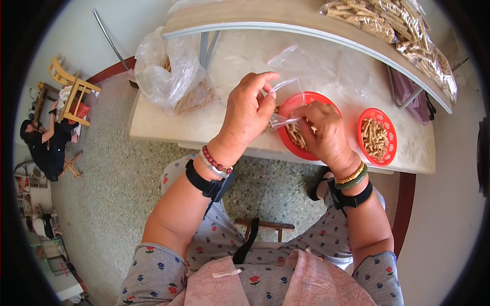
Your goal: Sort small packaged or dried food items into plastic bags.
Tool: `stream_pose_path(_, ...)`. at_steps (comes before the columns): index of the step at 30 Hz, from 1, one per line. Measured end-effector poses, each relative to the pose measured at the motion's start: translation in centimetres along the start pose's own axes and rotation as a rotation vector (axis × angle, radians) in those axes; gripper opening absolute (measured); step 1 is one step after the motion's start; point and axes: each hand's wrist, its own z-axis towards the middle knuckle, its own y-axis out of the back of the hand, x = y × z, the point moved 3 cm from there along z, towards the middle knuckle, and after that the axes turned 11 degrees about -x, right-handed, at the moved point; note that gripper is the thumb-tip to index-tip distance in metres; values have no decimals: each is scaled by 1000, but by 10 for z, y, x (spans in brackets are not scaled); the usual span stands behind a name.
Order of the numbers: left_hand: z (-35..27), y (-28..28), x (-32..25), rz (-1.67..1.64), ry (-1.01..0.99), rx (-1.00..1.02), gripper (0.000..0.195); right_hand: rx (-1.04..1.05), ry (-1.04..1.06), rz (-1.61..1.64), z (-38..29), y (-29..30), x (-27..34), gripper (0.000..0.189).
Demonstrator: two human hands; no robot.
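Note:
My left hand (pixel 250 103) pinches the edge of a small clear plastic bag (pixel 287 91) between thumb and fingers, above the table. My right hand (pixel 321 128) is at the bag's other side, its fingertips against the plastic; a small pale piece shows by its fingers. Under the bag and my right hand is a red plastic basket (pixel 306 96) with tan, stick-like pieces (pixel 295 137) in it. To the right of it a smaller red basket (pixel 393 139) holds more such pieces (pixel 375 137). Some tan pieces show by my left fingers, partly behind plastic.
A raised shelf (pixel 268 17) spans the table's back, bearing bags of tan rolled pieces (pixel 383 23). Clear plastic bags (pixel 329 70) lie beneath it. A large plastic bag (pixel 168 72) stands at the table's left. Far left, a seated person (pixel 48 145) is beside a wooden chair (pixel 78 91).

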Motion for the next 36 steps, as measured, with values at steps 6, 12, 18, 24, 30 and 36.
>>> stream_pose_path(6, 1, 8, -9, 49, -61, -43, 30, -82, -406, 1, 3, 29, -33, 18)
stream_pose_path(12, -5, 23, -29, 7, -315, -172, 16, 100, -288, -148, -20, 30, -62, 10)
stream_pose_path(18, -28, 17, -54, -118, -565, 78, 11, 283, -222, -233, -31, 10, -58, 10)
stream_pose_path(24, -43, 3, -53, -170, -619, 241, 12, 287, -192, -273, -35, -8, -66, 11)
stream_pose_path(30, -50, -4, -52, -123, -634, 294, 12, 198, -419, -58, -25, 7, -58, 7)
stream_pose_path(36, -31, 5, -50, -16, -609, 92, 14, 173, -887, 891, -17, 19, -35, 6)
